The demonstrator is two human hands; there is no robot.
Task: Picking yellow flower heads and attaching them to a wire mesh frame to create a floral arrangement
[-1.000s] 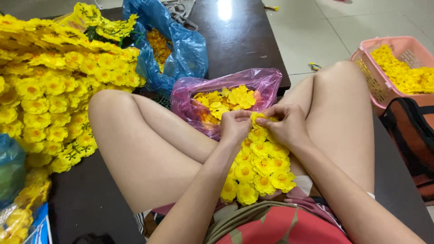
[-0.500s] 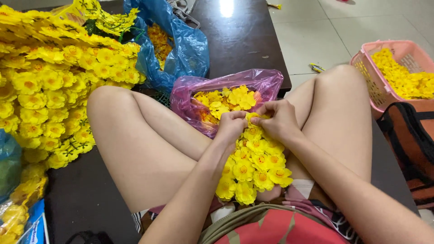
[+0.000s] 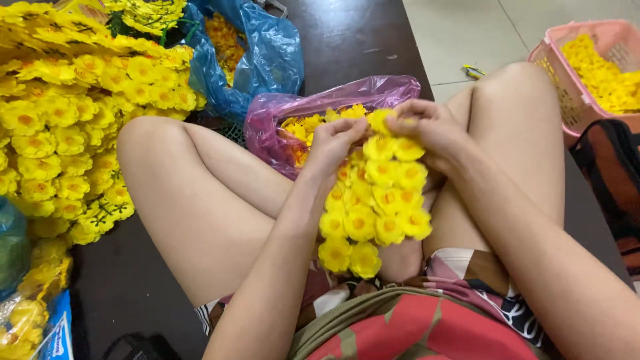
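**A:** What have my hands got?

**B:** Your left hand (image 3: 335, 141) is curled tight, fingers pinched on the top of the yellow flower garland (image 3: 373, 200). Your right hand (image 3: 427, 130) meets it at the same spot, fingertips closed narrow on a bloom at the upper end.

**A:** I see the two nearly touching. Where does the garland lie?

**B:** It hangs from your fingers down between your knees, its lower end resting near your lap.

**A:** And behind my hands?

**B:** The pink plastic bag (image 3: 313, 110) of loose yellow flowers sits just beyond them on the dark table (image 3: 347, 40). A blue bag (image 3: 267, 60) stands further back, a heap of finished garlands (image 3: 73, 120) fills the left, and a pink basket (image 3: 567, 87) of blooms stands well apart on the right.
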